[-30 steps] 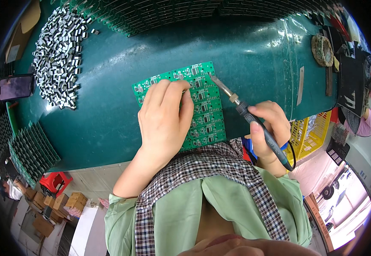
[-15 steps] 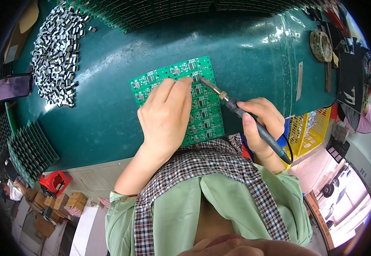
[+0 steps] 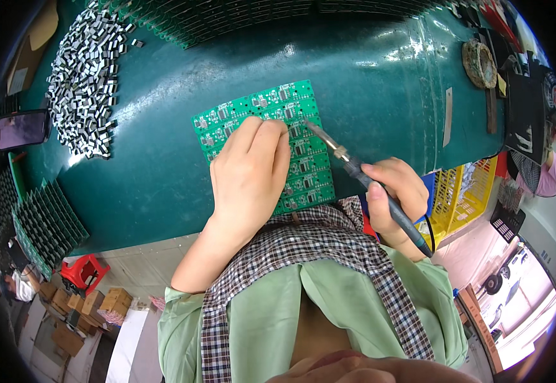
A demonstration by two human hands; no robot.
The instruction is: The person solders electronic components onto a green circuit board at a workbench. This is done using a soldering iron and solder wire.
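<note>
A green panel of circuit boards (image 3: 310, 165) lies on the bench in front of me, carrying rows of small dark and silver parts. Over its middle is my left hand (image 3: 249, 166), fingers bent and pressed together at the board; whatever the fingertips pinch is hidden beneath them. My right hand (image 3: 396, 195) grips a soldering iron (image 3: 348, 161) like a pen, to the right of the panel. The iron's metal tip points up and left, at the panel's right part, close to the left fingertips. Whether the tip touches the board I cannot tell.
A heap of small silver-and-dark components (image 3: 83, 89) covers the bench's far left, with a phone (image 3: 23, 129) beside it. Stacked boards (image 3: 51, 220) stand at the left edge. More boards line the back. A round soldering-tip stand or dish (image 3: 479, 65) sits far right, above a yellow basket (image 3: 463, 198).
The iron's tip has moved slightly right and toward me. The panel has shifted slightly away from me, and my left hand has moved a little to the right.
</note>
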